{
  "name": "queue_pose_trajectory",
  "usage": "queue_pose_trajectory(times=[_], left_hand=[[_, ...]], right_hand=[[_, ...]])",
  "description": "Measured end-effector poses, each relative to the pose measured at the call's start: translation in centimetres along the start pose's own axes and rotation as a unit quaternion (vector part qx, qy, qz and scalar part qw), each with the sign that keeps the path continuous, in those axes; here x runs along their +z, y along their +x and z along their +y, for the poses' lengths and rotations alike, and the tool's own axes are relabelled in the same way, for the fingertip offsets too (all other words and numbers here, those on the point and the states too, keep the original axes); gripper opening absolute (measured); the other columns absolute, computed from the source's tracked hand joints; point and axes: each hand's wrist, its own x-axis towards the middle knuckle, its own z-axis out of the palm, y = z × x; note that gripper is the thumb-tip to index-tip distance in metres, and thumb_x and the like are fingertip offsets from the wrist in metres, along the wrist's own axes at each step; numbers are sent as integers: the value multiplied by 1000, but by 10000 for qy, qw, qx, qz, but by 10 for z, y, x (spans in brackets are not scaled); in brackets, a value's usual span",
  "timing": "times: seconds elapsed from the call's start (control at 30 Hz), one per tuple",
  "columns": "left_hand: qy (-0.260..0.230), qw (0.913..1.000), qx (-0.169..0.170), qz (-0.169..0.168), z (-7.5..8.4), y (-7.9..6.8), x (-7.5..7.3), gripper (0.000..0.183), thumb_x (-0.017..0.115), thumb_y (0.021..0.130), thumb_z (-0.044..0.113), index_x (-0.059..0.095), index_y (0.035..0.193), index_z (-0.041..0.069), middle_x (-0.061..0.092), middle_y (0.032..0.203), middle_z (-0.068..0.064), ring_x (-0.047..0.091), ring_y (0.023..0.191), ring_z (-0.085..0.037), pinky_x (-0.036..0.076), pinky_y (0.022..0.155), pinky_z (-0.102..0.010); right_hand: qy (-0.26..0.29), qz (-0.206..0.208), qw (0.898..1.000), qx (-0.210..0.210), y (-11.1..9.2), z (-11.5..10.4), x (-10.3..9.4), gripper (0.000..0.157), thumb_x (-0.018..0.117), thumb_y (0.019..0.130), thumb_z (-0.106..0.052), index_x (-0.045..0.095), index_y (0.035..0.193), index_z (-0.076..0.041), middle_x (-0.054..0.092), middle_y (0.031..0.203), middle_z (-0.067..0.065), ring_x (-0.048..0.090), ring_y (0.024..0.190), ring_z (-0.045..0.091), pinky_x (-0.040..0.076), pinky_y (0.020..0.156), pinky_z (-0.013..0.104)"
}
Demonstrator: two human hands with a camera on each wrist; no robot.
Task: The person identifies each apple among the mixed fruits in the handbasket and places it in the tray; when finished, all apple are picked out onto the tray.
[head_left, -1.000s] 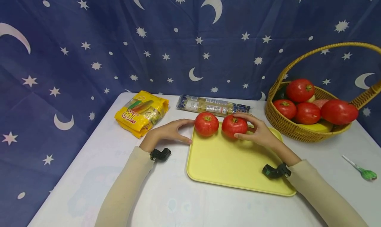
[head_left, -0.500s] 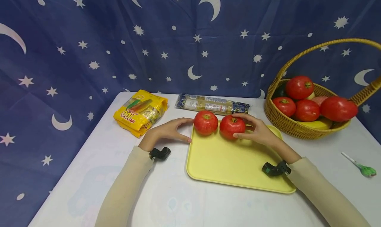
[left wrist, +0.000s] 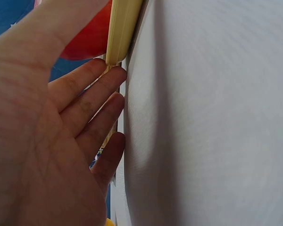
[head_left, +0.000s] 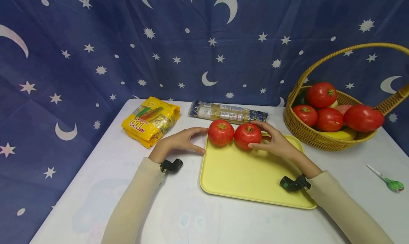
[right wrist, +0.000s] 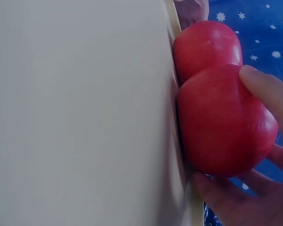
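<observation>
Two red apples sit side by side at the far left corner of a yellow tray (head_left: 249, 176). My right hand (head_left: 275, 141) grips the right apple (head_left: 247, 138), thumb on the near side and fingers round the far side. This apple rests up against the left apple (head_left: 221, 133). My left hand (head_left: 183, 141) is spread at the tray's left edge, its fingertips right by the left apple and the thumb tip at the rim. In the left wrist view its fingers (left wrist: 87, 103) are loosely straight and hold nothing.
A yellow snack bag (head_left: 150, 121) lies at the back left. A long clear packet with blue ends (head_left: 223, 112) lies behind the tray. A wicker basket (head_left: 306, 135) of fruit stands at the back right, with a green lollipop (head_left: 394, 184) in front of it.
My right hand has slid the right apple a little left, closing the gap to the left apple. My left hand stays in place at the tray's edge.
</observation>
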Motion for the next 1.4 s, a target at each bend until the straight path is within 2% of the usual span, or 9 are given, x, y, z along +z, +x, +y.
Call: queue_pose_trajectory(times=[0.5,0.57,0.7,0.8,0.97,1.07,1.17,1.3,1.4], left_hand=[[-27,10000,27,25,1,-1,0,85,84,78,29,41,148,10,41,153,-6,30,144,-22,22,120,-39],[2,10000,19,16,1,-1,1,84,84,78,29,41,148,11,41,153,-6,30,144,-22,22,120,-39],[46,10000,3,-16,0,-1,2,85,83,78,30,40,149,11,41,153,-6,30,144,-22,23,120,-39],[53,10000,-24,-6,0,-1,1,85,84,78,30,40,149,12,40,153,-5,30,144,-22,23,120,-39],[40,10000,-77,1,1,-1,0,85,83,78,31,40,149,12,39,154,-5,29,145,-22,23,120,-39],[30,10000,-88,-2,1,-2,-1,85,83,78,31,40,149,12,39,154,-5,29,145,-22,23,120,-40],[16,10000,-58,6,1,-2,-1,85,83,78,31,40,149,12,39,154,-6,29,145,-23,23,120,-41],[-14,10000,-30,11,2,-2,-1,85,83,79,31,40,149,12,39,154,-6,29,145,-23,23,120,-41],[-22,10000,-18,-22,2,-1,-1,85,83,79,32,40,149,11,39,154,-6,29,145,-24,23,120,-42]], right_hand=[[-79,-164,9998,-108,-4,-4,-5,75,75,85,-5,36,148,-3,35,149,20,40,131,42,45,100,57],[-115,-127,9997,-158,-5,-4,-6,73,74,85,-4,36,148,-2,35,149,20,41,131,41,46,100,53],[-45,-53,9997,-246,-7,-2,-9,70,73,86,-2,38,146,0,37,149,21,44,128,41,50,98,31],[63,12,9994,-335,-6,-1,-9,67,72,86,0,39,145,2,38,148,23,47,125,42,48,93,18],[54,221,9980,-594,-6,-4,-12,63,71,85,4,42,141,5,42,142,27,49,123,33,48,95,17],[82,331,9962,-807,-7,-8,-16,60,70,86,5,42,140,8,44,138,29,51,122,23,50,95,19],[167,437,9940,-989,-9,-11,-22,59,68,85,9,42,138,11,50,136,17,52,121,12,53,92,22],[239,536,9919,-1125,-13,-14,-30,60,67,84,13,42,138,11,52,132,-8,50,121,3,53,91,21],[254,583,9908,-1191,-16,-16,-36,60,66,84,14,42,138,10,53,130,-13,49,121,2,52,91,19]])
